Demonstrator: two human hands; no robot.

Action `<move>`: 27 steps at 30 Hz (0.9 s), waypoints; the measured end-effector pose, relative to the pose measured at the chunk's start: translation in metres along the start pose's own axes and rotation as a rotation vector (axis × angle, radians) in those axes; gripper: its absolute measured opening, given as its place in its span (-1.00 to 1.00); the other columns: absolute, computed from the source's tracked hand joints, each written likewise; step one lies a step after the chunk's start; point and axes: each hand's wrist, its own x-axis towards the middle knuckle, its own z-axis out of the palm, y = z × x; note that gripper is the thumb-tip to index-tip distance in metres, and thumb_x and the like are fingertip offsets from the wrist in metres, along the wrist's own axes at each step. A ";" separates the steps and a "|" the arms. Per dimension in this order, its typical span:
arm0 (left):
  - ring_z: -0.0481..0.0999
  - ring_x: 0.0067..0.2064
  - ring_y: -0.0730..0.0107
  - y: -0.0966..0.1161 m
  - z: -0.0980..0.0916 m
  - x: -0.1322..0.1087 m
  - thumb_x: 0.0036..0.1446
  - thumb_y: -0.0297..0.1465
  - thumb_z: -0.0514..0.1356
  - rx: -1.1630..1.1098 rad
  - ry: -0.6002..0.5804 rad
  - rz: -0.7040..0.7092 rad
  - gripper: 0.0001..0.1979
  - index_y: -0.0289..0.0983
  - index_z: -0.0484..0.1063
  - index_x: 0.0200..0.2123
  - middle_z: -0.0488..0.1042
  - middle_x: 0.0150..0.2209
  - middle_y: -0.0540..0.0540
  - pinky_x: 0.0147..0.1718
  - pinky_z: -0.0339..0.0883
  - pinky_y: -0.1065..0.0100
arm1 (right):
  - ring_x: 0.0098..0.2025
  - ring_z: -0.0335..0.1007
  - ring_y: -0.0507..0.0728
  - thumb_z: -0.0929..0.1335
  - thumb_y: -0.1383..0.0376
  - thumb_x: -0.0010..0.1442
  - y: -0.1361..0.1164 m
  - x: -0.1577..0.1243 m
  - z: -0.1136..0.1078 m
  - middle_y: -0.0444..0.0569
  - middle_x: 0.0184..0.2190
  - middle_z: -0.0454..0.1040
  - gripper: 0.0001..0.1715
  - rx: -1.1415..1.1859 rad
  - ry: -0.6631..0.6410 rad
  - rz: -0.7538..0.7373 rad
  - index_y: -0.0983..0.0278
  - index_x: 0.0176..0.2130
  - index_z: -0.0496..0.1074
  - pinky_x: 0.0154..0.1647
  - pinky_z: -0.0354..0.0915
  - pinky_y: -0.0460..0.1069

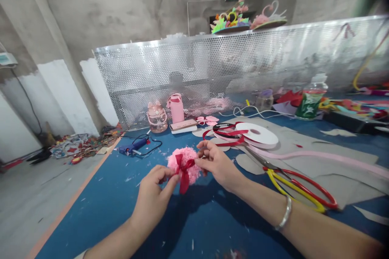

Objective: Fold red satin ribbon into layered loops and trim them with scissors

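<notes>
A fluffy pink pompom (189,158) with a red ribbon bow (183,171) tied on its front is held just above the blue table (109,202). My left hand (154,194) pinches the left loop of the bow with closed fingers. From the other side, my right hand (214,162) pinches the right loop, fingers closed on the ribbon. A silver bangle (285,214) circles my right wrist.
Red and yellow scissors (299,188) lie to the right on grey card sheets (334,170). Ribbon spools (257,134), a pink ribbon strip, a blue glue gun (133,147), pink bottles (176,108) and a perforated metal screen (231,68) stand behind. Floor lies left.
</notes>
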 end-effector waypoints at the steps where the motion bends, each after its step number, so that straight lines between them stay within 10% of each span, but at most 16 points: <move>1: 0.29 -0.44 0.39 -0.001 0.000 0.001 0.05 -0.19 0.23 -0.074 -0.027 -0.053 -0.75 -0.26 0.47 -0.49 0.40 -0.50 -0.02 -0.40 0.19 0.38 | -0.56 0.21 -0.05 0.40 0.25 -0.07 -0.001 0.000 0.001 -0.22 -0.41 0.29 -0.52 0.006 -0.003 -0.007 0.21 -0.17 0.16 -0.57 0.23 -0.07; 7: 0.21 -0.58 0.59 -0.008 0.002 0.007 -0.15 -0.08 0.36 -0.522 -0.158 -0.602 -0.58 -0.30 0.34 -0.51 0.35 -0.55 0.04 -0.56 0.09 0.50 | -0.55 0.17 -0.05 0.40 0.27 -0.10 -0.002 0.000 0.000 -0.24 -0.47 0.30 -0.52 0.049 -0.012 -0.027 0.21 -0.18 0.17 -0.57 0.17 -0.10; 15: 0.48 -0.08 0.34 -0.008 0.002 0.006 -0.07 -0.24 0.39 -0.746 -0.190 -0.322 -0.53 -0.24 0.44 -0.07 0.53 -0.08 -0.10 -0.12 0.33 0.38 | -0.59 0.17 -0.07 0.44 0.19 -0.07 0.000 0.000 0.001 -0.27 -0.48 0.25 -0.51 0.042 -0.031 -0.014 0.20 -0.20 0.18 -0.59 0.21 -0.10; 21: 0.48 -0.36 0.50 -0.010 0.004 0.006 -0.11 -0.20 0.43 -0.842 -0.193 -0.468 -0.60 -0.29 0.49 -0.24 0.56 -0.33 -0.05 -0.30 0.36 0.46 | -0.55 0.24 -0.03 0.32 -0.13 0.09 -0.001 -0.001 0.000 -0.15 -0.42 0.30 -0.47 0.036 -0.080 0.050 0.24 -0.19 0.28 -0.71 0.07 -0.15; 27: 0.54 -0.23 0.33 -0.010 0.004 0.006 0.08 -0.09 0.25 -0.908 -0.185 -0.527 -0.58 -0.22 0.39 -0.09 0.52 -0.11 -0.14 -0.18 0.41 0.28 | -0.56 0.22 -0.03 0.45 0.04 -0.03 0.001 0.001 -0.002 -0.20 -0.57 0.31 -0.62 -0.034 -0.107 0.028 0.28 -0.42 0.37 -0.57 0.20 -0.10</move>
